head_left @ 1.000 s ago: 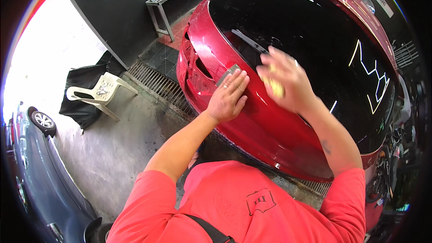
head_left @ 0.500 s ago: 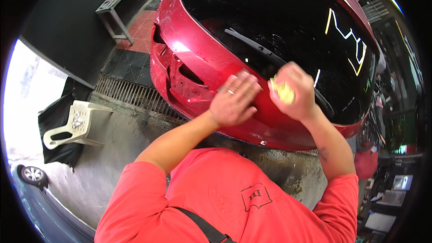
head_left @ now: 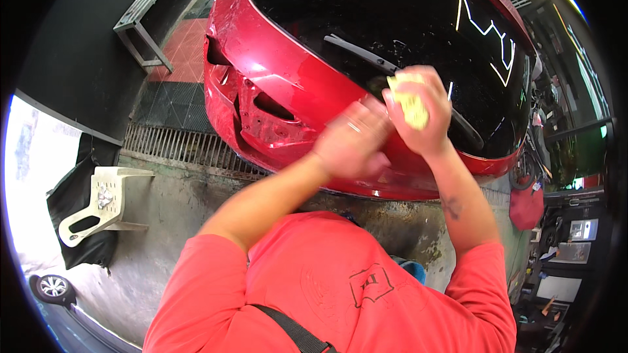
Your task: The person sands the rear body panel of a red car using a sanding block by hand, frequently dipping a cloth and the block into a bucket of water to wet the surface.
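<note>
Before me is the rear of a red car [head_left: 294, 85], with its dark rear window [head_left: 307, 6] and a wiper [head_left: 360, 52] lying across the glass. My left hand [head_left: 353, 140], blurred by motion, is over the red panel below the window with its fingers stretched out; whether it touches the paint I cannot tell. Just right of it, my right hand [head_left: 435, 117] is closed around a bunched yellow cloth [head_left: 413, 108], raised in front of the lower window edge. At the car's left corner, bare openings [head_left: 271, 106] show in the bodywork.
A pale plastic chair [head_left: 108, 183] stands at left beside dark draped fabric [head_left: 82, 222]. A metal-framed bench [head_left: 147, 10] is at the far left, and a floor grate [head_left: 186, 147] runs near the car. Another car [head_left: 72, 314] is at lower left; a red bag-like item [head_left: 526, 206] sits at right.
My left hand has shifted slightly right, closer to my right hand. My right hand, still gripping the yellow cloth, has turned and risen a little. The whole view has shifted slightly.
</note>
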`<control>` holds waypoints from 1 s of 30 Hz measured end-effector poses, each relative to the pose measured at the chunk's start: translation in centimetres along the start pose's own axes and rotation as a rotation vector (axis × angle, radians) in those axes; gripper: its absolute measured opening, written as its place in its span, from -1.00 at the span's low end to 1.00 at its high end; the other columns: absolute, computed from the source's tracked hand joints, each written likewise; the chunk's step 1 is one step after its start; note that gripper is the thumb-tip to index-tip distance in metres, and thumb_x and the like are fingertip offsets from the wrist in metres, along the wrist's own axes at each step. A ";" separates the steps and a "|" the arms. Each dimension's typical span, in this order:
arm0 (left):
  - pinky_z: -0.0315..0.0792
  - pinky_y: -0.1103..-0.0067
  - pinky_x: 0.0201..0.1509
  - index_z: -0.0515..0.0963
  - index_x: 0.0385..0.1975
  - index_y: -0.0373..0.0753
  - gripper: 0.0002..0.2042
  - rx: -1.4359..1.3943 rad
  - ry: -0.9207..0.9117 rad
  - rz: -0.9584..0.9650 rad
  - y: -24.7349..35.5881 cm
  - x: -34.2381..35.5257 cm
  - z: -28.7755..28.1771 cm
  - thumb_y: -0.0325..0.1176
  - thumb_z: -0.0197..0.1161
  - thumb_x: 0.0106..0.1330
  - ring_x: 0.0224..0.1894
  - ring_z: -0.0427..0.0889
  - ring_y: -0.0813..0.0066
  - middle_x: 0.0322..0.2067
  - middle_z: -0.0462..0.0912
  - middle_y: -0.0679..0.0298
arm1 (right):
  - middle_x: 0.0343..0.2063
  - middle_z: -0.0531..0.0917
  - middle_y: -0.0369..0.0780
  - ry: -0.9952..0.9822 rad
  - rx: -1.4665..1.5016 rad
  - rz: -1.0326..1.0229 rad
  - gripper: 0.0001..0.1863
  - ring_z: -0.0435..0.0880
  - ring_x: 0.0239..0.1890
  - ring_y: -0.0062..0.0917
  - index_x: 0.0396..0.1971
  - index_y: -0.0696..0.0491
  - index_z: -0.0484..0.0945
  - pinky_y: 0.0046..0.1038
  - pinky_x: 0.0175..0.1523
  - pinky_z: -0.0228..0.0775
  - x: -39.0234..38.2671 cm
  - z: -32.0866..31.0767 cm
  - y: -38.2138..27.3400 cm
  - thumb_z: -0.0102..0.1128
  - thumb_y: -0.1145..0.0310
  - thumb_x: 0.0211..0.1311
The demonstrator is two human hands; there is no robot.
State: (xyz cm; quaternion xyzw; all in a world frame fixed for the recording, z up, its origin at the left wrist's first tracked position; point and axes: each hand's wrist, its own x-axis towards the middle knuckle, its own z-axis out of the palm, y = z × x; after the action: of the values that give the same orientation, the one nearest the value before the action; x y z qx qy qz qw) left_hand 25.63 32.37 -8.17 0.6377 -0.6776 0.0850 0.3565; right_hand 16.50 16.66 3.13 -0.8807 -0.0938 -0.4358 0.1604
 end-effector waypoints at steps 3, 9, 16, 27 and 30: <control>0.19 0.04 0.70 0.52 0.45 -0.32 -0.22 0.125 0.133 0.115 2.2 -0.9 5.5 0.09 0.43 0.33 0.60 0.39 -0.14 0.47 0.53 -0.05 | 0.09 0.74 -0.08 -0.238 -0.239 -0.074 -0.61 0.77 0.13 -0.09 -0.01 0.02 0.74 -0.12 0.21 0.64 -8.0 -4.6 0.5 0.59 0.48 0.12; 0.09 -0.04 0.73 0.44 0.50 -0.42 -0.28 0.474 0.261 -0.296 -13.9 -3.2 -6.4 -0.06 0.37 0.47 0.65 0.30 -0.22 0.52 0.46 -0.15 | 0.43 0.54 0.01 -0.350 -0.487 0.102 -0.31 0.55 0.45 0.08 0.14 -0.06 0.73 0.11 0.48 0.36 -15.5 -13.4 0.6 0.73 -0.11 0.07; 0.07 0.08 0.77 0.52 0.48 -0.34 -0.27 0.049 0.134 0.069 4.4 0.4 6.3 0.06 0.36 0.46 0.68 0.32 -0.01 0.55 0.47 -0.08 | 0.49 0.51 0.08 -0.423 -0.234 0.454 -0.45 0.47 0.51 0.13 0.22 -0.01 0.73 0.09 0.58 0.29 -14.4 -14.5 -0.1 0.60 0.16 0.25; 0.14 0.03 0.73 0.45 0.51 -0.45 -0.25 0.430 0.159 -0.125 -2.5 -0.2 -2.4 -0.03 0.36 0.47 0.61 0.39 -0.20 0.48 0.51 -0.22 | 0.08 0.72 -0.14 -0.340 -0.299 -0.136 -0.56 0.75 0.18 -0.14 -0.20 -0.09 0.74 -0.05 0.21 0.66 -15.2 -14.9 3.0 0.67 0.46 -0.18; 0.10 -0.06 0.73 0.49 0.45 -0.49 -0.25 0.380 0.263 -0.247 2.7 2.0 1.7 0.00 0.40 0.43 0.59 0.38 -0.36 0.48 0.50 -0.24 | -0.12 0.75 -0.15 -0.299 -0.101 -0.086 -0.60 0.80 -0.11 -0.18 -0.25 -0.03 0.70 -0.19 -0.05 0.68 -12.2 -14.2 3.0 0.60 0.53 -0.19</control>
State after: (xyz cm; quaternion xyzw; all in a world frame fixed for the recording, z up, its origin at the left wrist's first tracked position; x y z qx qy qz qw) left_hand 22.60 30.28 -7.29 0.7544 -0.5144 0.2490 0.3229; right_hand -0.47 8.38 0.87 -0.9378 -0.1324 -0.3105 0.0814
